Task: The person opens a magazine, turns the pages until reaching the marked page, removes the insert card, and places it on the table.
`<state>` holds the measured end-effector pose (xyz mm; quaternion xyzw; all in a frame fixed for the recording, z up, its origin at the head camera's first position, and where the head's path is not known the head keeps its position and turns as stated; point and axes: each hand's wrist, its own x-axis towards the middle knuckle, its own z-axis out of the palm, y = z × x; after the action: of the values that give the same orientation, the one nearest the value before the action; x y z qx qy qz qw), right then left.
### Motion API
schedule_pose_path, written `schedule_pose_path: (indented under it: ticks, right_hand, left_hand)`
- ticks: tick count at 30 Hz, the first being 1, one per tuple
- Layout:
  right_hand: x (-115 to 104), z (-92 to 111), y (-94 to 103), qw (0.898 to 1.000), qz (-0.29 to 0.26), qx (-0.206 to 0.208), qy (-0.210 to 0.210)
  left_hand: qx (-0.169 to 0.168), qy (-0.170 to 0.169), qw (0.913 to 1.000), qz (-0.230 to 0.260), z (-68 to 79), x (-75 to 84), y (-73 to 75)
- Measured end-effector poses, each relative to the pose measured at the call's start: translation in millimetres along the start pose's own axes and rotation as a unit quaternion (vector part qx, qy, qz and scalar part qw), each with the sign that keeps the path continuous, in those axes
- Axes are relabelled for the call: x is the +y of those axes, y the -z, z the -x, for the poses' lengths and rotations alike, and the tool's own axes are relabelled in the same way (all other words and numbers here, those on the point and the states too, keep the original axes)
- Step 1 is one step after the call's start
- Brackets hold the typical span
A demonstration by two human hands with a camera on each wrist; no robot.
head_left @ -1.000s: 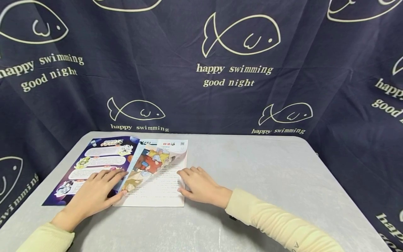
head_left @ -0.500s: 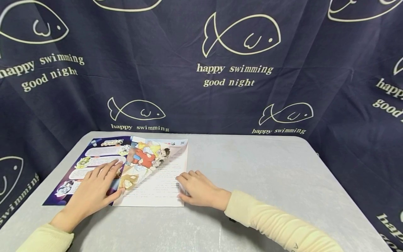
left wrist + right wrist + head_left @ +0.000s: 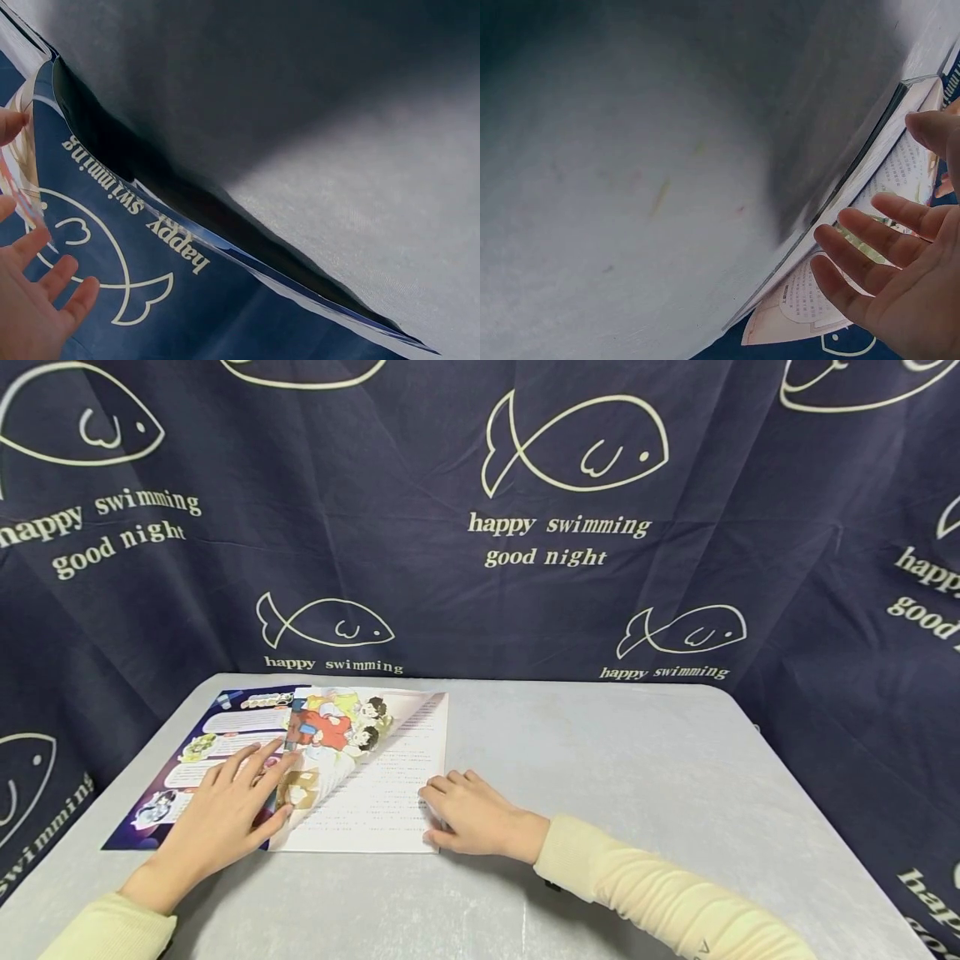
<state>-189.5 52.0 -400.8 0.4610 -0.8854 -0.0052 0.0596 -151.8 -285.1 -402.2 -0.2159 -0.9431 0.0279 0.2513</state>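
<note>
An open magazine [image 3: 390, 814] lies at the left of the table, with a dark purple left page [image 3: 225, 700] and white text pages on the right. One illustrated leaf [image 3: 330, 735] is lifted and curls over to the left, its top right corner still bent toward the right side. My left hand [image 3: 228, 810] rests on the left page, fingers spread, thumb at the leaf's lower left part. At the magazine's right edge sits my right hand [image 3: 480, 818]. In the right wrist view the right hand's fingers [image 3: 855, 259] look loosely extended beside the page edges.
A grey table [image 3: 600, 760] supports the magazine and extends to the right. Behind it and at both sides hangs a dark blue curtain [image 3: 435, 527] printed with fish outlines and words.
The illustrated leaf has swung further left, covering more of the purple page and baring more of the text page. My left hand has shifted slightly; my right hand has slid slightly downward.
</note>
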Motion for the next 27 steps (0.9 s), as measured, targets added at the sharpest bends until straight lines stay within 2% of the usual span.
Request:
schedule_pose_path:
  ticks: [11, 27]
  right_hand:
    - [-0.5, 0.1, -1.1, 1.0, -0.004, -0.018, 0.001]
    - [-0.6, 0.5, -0.5, 1.0, -0.004, -0.014, 0.012]
  left_hand:
    - [-0.006, -0.019, 0.9998, 0.007, 0.4, -2.1, -2.8]
    - [-0.042, -0.002, 0.9991, 0.007, 3.5, -0.4, -3.7]
